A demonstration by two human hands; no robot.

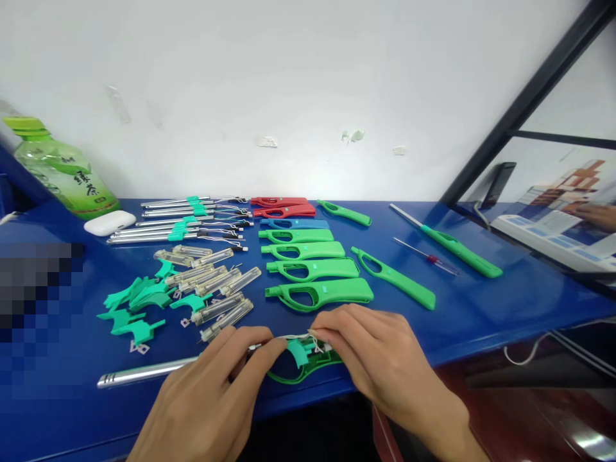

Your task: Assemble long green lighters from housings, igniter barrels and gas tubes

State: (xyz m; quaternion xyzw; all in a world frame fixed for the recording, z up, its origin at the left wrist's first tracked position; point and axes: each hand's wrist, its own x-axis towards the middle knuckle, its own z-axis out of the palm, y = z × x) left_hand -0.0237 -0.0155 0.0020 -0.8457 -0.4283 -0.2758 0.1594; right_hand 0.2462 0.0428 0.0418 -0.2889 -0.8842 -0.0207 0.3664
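Clock directions are taken from the open green casing half [315, 367], located at the near edge of the blue tabletop [308, 399].

Count:
- Red casing halves [283, 210]: two, twelve o'clock, far end of a column.
- Blue casing half [308, 224]: one, same column.
- Green casing halves in the column [327, 292]: four, nearest the hands.
- Loose green casing pieces [399, 282]: two; one between one and two o'clock, a smaller one just past twelve.
- Assembled utility lighter [462, 251]: one, two o'clock.
- Screwdriver [433, 259]: one, between one and two o'clock, beside the lighter.
- Wired metal tubes [144, 240]: at least five, between ten and eleven o'clock.
- Clear fuel cartridges [231, 314]: about ten, ten o'clock; overlap prevents an exact count.
- Teal triggers [137, 330]: at least six, between nine and ten o'clock, some overlapping.
- Green tea bottle [67, 170] and white earbud case [110, 223]: one each, ten o'clock.

Hands: the left hand [226, 378] is nearly closed, thumb and fingers gripping the front end of the casing half; a metal tube [144, 372] extends from beneath it toward nine o'clock. The right hand [385, 359] is closed to a fingertip pinch on a white wire [291, 337] at the casing's upper edge. One teal trigger [298, 351] sits inside the casing, between the hands.
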